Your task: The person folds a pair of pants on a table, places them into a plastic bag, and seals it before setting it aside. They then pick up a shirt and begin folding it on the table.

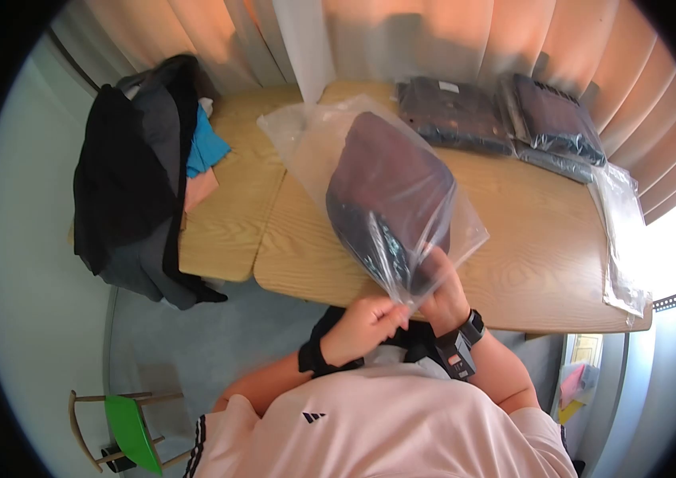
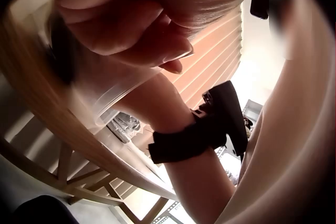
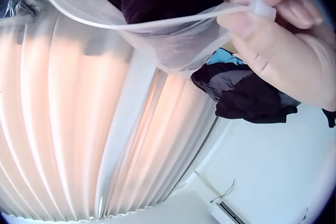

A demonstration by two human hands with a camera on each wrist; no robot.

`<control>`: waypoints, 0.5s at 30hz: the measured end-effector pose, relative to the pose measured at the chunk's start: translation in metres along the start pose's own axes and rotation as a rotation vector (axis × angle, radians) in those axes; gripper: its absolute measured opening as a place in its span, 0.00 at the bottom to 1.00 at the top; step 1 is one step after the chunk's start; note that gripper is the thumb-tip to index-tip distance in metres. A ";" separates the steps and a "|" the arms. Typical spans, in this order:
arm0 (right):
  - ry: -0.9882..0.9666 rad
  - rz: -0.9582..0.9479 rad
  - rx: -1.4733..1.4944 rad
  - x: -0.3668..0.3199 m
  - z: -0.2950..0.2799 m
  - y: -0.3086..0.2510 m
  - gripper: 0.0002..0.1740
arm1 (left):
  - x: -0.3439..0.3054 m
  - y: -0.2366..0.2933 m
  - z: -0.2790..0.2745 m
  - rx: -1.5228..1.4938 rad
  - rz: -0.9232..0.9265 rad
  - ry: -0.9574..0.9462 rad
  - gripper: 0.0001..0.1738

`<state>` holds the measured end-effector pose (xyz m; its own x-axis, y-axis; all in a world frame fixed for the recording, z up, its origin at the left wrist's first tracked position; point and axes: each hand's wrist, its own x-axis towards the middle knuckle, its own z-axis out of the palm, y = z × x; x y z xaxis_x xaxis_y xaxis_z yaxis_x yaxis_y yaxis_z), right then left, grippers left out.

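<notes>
While the left hand (image 1: 362, 325) is pinching the open edge of the clear plastic bag (image 1: 314, 151) between thumb and curled fingers, the right hand (image 1: 443, 296) is pinching it just beside. The bag (a dark folded garment (image 1: 390, 187) inside) is tilting above the wooden table's (image 1: 529, 255) near edge. Packed garments (image 1: 453, 115) are lying at the far side.

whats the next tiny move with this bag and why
Probably slide the left hand and its pinch along the mouth of the clear bag to seal it. The dark garment already sits inside, the right hand holds the same near edge, and the right wrist view shows the mouth gaping, with a small white tab pinched.
</notes>
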<state>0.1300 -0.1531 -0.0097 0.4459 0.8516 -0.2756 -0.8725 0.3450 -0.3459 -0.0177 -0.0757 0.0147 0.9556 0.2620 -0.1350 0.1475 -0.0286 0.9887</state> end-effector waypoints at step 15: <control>0.100 0.485 -0.424 0.004 0.047 -0.008 0.22 | -0.019 -0.003 -0.032 0.034 0.055 -0.214 0.15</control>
<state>0.1290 -0.1340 0.0345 0.0555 0.8238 -0.5642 -0.8339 -0.2725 -0.4799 -0.0445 -0.0497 0.0164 0.9943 0.0490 -0.0951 0.0984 -0.0704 0.9927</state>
